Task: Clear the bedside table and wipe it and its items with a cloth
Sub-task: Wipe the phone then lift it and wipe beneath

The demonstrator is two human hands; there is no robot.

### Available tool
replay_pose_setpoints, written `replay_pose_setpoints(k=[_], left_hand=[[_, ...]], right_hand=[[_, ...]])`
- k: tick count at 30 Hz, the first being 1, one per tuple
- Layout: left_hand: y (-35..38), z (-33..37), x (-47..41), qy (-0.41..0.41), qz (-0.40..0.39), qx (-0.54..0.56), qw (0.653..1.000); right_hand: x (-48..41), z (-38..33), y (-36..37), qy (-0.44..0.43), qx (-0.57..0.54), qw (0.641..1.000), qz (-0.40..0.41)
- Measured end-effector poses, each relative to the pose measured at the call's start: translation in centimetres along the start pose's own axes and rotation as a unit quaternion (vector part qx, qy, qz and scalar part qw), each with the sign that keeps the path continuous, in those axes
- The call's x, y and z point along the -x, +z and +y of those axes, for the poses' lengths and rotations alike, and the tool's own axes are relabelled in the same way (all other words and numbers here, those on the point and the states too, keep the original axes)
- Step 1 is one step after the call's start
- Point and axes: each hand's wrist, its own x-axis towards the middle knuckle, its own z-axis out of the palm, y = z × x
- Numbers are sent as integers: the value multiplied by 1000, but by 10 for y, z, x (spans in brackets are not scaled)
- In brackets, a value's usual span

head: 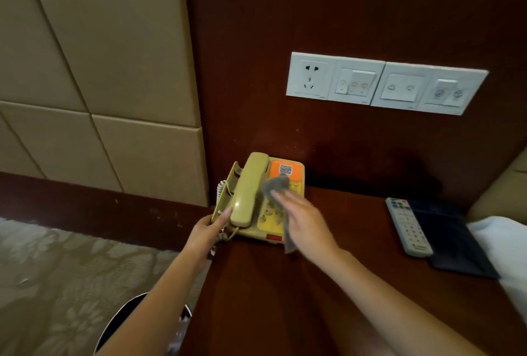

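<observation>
Right now your left hand (208, 230) grips the near left corner of the yellow phone (263, 214). The phone sits at the back left of the bedside table (328, 284), by the wall. Your right hand (299, 219) presses the grey cloth (275, 184) onto the keys. Its fingers look straight, though it is blurry. The cloth is soft and floppy, so keep it flat under your palm. The phone looks light and may slide, and its handset (248, 193) only rests on top. Hold the base, not the curly cord (221, 187).
</observation>
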Motion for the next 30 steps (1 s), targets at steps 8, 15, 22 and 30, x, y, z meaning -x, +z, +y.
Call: replay_pose_setpoints(k=[8, 15, 22, 30], left_hand=[[8, -4, -3, -21, -2, -2, 1000], [3, -7, 0, -48, -74, -38, 995], [7, -4, 3, -19, -48, 49, 997], [-11, 5, -4, 8, 40, 192, 980]], right_hand=[[13, 71, -38, 229, 54, 969, 73], [-6, 53, 5, 270, 89, 957, -62], [-6, 41, 11, 265, 91, 956, -91], [-13, 15, 32, 221, 83, 959, -155]])
